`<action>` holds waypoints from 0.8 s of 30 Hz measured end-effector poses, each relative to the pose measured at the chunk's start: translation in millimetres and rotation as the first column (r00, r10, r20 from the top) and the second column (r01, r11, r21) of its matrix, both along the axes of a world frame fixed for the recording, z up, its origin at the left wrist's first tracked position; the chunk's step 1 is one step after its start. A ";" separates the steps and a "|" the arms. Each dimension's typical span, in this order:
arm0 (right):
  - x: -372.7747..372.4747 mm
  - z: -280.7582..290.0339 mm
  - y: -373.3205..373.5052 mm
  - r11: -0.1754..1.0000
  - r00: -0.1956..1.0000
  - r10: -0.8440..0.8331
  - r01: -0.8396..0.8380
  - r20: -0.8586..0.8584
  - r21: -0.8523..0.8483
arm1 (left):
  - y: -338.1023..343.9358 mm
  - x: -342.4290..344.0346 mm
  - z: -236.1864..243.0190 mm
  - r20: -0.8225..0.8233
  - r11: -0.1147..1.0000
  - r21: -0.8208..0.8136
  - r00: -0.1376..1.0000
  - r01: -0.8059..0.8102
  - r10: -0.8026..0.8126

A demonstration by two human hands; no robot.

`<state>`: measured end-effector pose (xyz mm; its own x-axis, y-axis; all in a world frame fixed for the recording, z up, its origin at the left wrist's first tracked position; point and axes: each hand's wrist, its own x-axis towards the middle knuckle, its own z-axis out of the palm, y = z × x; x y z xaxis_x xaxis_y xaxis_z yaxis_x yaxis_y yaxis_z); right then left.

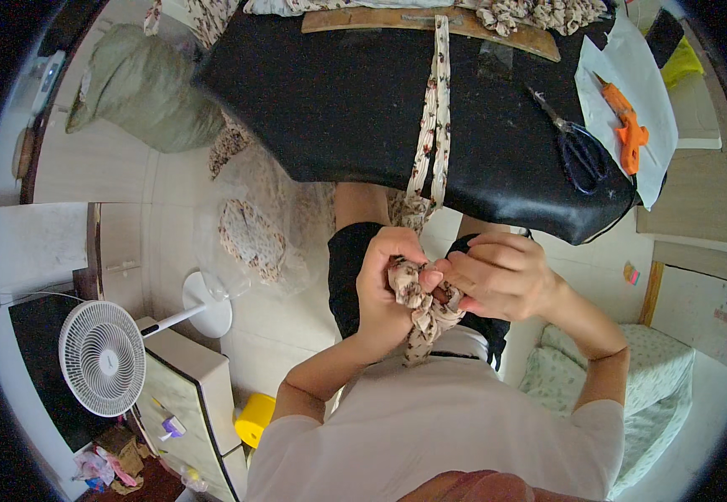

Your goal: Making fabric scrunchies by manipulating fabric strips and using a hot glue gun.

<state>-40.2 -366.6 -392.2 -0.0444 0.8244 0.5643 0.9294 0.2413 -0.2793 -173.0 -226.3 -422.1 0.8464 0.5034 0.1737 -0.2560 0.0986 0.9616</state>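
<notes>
In front of my lap, my left hand (385, 284) is closed around a bunched, gathered piece of cream floral fabric (422, 322). My right hand (501, 276) pinches the same fabric from the other side, its thumb and fingertips meeting close to the left thumb. A narrow doubled strip of matching fabric (435, 109) runs from my hands up across the black table cover (321, 100). Its far end is at a wooden board (363, 21) with a thin metal rod on it. The folds hide what lies between my fingertips.
Dark-handled scissors (581, 155) and an orange glue gun (625, 125) on a white sheet (658, 117) lie at the table's right. Gathered fabric rings (539, 15) are heaped at the back. Left, a clear bag of fabric pieces (250, 238) sits on the floor near a white fan (104, 358).
</notes>
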 end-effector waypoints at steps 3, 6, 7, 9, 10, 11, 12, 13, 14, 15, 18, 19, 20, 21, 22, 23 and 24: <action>-8.2 -1.9 -3.6 0.990 0.746 -0.076 -0.022 -0.662 -0.139 | 2.7 -4.6 -5.9 0.182 0.934 0.342 0.982 -0.104 0.043; -11.4 -0.2 1.7 0.957 0.019 -0.257 -0.130 -0.966 -0.258 | 3.7 -3.6 -3.6 0.271 0.910 0.400 0.963 -0.110 -0.003; -12.1 -2.1 2.6 0.940 -0.062 -0.274 -0.227 -0.960 -0.254 | 5.9 -4.2 -4.5 0.254 0.900 0.426 0.967 -0.093 -0.020; -10.8 -5.0 3.7 0.895 0.036 -0.295 -0.340 -0.955 -0.290 | 6.9 -4.7 -2.2 0.248 0.882 0.463 0.968 -0.086 -0.036; -9.0 -4.1 3.8 0.896 0.035 -0.296 -0.336 -0.955 -0.290 | 7.3 -5.2 -1.0 0.241 0.863 0.498 0.970 -0.086 -0.042; -7.3 -2.4 3.8 0.865 0.207 -0.298 -0.354 -0.932 -0.356 | 9.1 -5.9 0.7 0.240 0.864 0.497 0.970 -0.083 -0.045; -6.8 -1.1 4.0 0.832 0.374 -0.287 -0.359 -0.882 -0.423 | 11.7 -6.3 2.8 0.229 0.806 0.587 0.971 -0.077 -0.074; -8.7 -1.5 4.5 0.864 0.395 -0.261 -0.311 -0.881 -0.395 | 13.1 -6.4 3.8 0.214 0.739 0.670 0.972 -0.070 -0.101; -8.0 0.7 4.1 0.865 0.395 -0.262 -0.310 -0.881 -0.396 | 13.2 -5.7 3.4 0.214 0.739 0.670 0.972 -0.069 -0.102; -5.8 4.4 3.1 0.848 0.423 -0.285 -0.308 -0.860 -0.432 | 13.0 -4.0 2.7 0.210 0.725 0.685 0.973 -0.074 -0.099; -3.0 -0.2 1.0 0.833 0.454 -0.290 -0.313 -0.843 -0.455 | 13.2 -2.7 1.5 0.160 0.781 0.625 0.979 -0.003 -0.125; -2.7 -2.1 1.3 0.836 0.457 -0.272 -0.324 -0.847 -0.444 | 14.5 -2.2 2.8 0.106 0.864 0.498 0.984 0.073 -0.144; -1.6 1.1 1.4 0.837 0.455 -0.271 -0.323 -0.848 -0.441 | 16.3 -1.4 3.6 0.056 0.924 0.355 0.984 0.141 -0.172; -0.7 7.7 2.1 0.812 0.521 -0.294 -0.306 -0.801 -0.497 | 19.6 0.0 2.0 0.054 0.935 0.292 0.972 0.204 -0.229; -0.7 11.0 2.9 0.785 0.584 -0.313 -0.285 -0.749 -0.551 | 20.3 1.0 0.3 0.051 0.934 0.293 0.972 0.207 -0.231; -2.9 8.9 3.6 0.787 0.581 -0.314 -0.284 -0.751 -0.548 | 20.8 1.7 -1.3 0.033 0.954 0.201 0.971 0.225 -0.236; -6.3 5.7 3.2 0.866 0.693 -0.238 -0.166 -0.681 -0.472 | 20.3 2.4 -2.0 0.015 0.965 0.106 0.970 0.241 -0.244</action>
<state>-46.5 -363.4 -386.5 0.2283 0.9727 -0.0425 0.4076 -0.1352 -0.9031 -170.6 -206.0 -424.1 0.9351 0.2621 0.2384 -0.2630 0.0624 0.9628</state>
